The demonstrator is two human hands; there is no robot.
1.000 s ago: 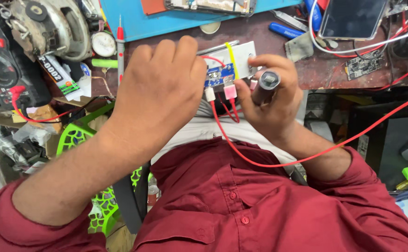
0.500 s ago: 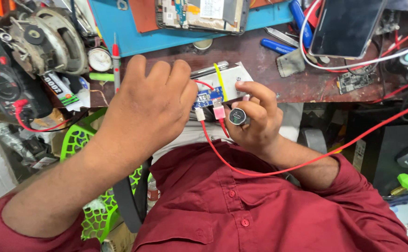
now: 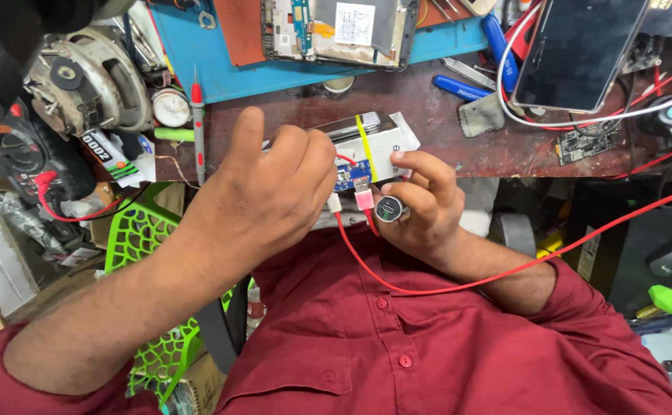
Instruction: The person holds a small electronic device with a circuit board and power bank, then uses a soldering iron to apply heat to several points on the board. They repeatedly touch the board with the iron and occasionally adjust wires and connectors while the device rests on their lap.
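You are at an electronics repair workshop. Your counter point(image 3: 459, 154) carries an opened phone point(image 3: 336, 31), a multimeter point(image 3: 13, 154), a bare circuit board point(image 3: 585, 146) and screwdrivers point(image 3: 459, 87).

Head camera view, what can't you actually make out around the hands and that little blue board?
- Left hand: its fingertips and whatever they pinch are hidden behind its own knuckles.
- Blue board: mostly covered by the left hand and the pink plug; its parts are too small to tell.
- Right hand: holds a round metal piece, but the palm hides its body.
- Red cable: its far end is cut off by the right edge.
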